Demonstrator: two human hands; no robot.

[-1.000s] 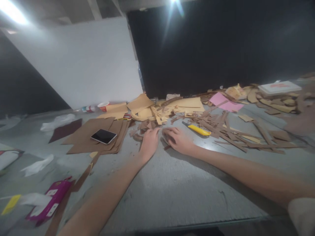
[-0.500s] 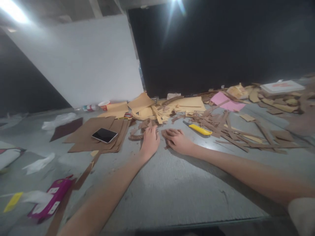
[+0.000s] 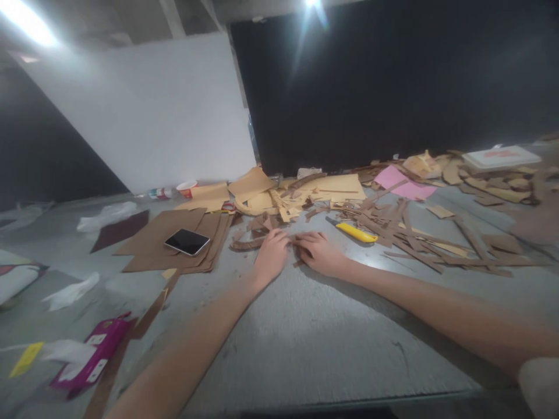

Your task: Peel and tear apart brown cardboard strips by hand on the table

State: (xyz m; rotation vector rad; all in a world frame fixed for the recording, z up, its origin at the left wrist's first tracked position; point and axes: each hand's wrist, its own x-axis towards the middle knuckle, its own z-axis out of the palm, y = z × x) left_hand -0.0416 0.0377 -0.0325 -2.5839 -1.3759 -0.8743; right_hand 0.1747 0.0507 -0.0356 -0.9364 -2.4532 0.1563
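Observation:
My left hand and my right hand rest low over the table with their fingertips nearly meeting. Both have bent, closed fingers. Between them a small brown cardboard piece shows at the fingertips, mostly covered by my right hand. Beyond and left of my left hand lie curled brown cardboard strips. A yellow utility knife lies to the right of my right hand, with its blade end pointing up and left.
A smartphone sits on stacked brown sheets at left. Nearer are a magenta tissue pack and a long brown strip. Cut strips heap at right; tan sheets, a pink sheet and a paper cup line the back.
My left hand has moved slightly right, its fingers closing in on the brown piece at my right fingertips. My right hand stays nearly in place. The whole view shifts slightly.

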